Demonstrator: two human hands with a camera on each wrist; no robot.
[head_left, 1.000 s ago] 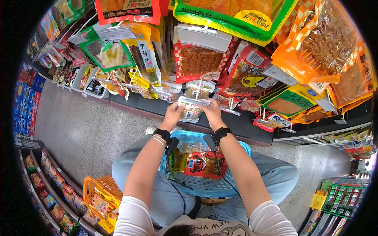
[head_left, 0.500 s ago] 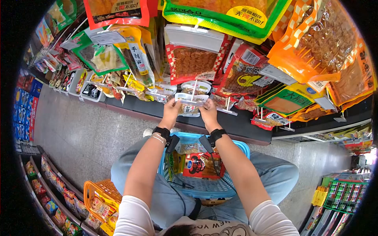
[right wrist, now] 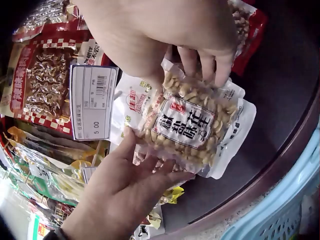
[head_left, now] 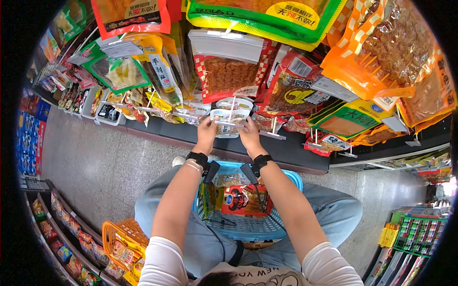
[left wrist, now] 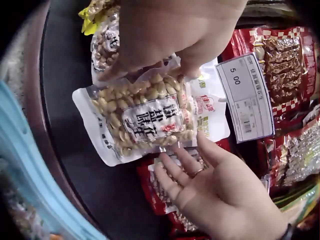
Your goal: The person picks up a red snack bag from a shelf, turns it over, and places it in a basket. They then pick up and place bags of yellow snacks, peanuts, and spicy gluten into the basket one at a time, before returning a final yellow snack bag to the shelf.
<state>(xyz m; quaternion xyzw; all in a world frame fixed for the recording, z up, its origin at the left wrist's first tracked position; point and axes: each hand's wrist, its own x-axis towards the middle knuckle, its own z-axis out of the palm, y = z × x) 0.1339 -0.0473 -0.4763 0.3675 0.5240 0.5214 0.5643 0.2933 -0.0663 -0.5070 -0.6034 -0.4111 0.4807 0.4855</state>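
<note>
A clear-and-white bag of peanuts (left wrist: 150,115) hangs low at the front of a display rack, in front of similar white packs. In the head view my left hand (head_left: 205,136) is at its left side and my right hand (head_left: 249,137) at its right. The right wrist view shows the left thumb on the bag's front and the fingers along its edge. Seen from the left wrist, the right hand's thumb and fingertips are at the opposite edge. A price tag (left wrist: 245,97) reading 5.00 overlaps the bag's top, where a white peg (head_left: 233,108) runs.
A blue basket (head_left: 248,231) with snack packs stands between the person's knees. Large bagged snacks (head_left: 231,76) hang above and beside the hands. The dark shelf ledge (head_left: 291,156) runs below them. An orange basket (head_left: 112,233) with yellow packs stands at left.
Both hands have moved slightly forward with the bag of peanuts, up against the pack behind it and under the price tag. The head view has shifted a little to the right.
</note>
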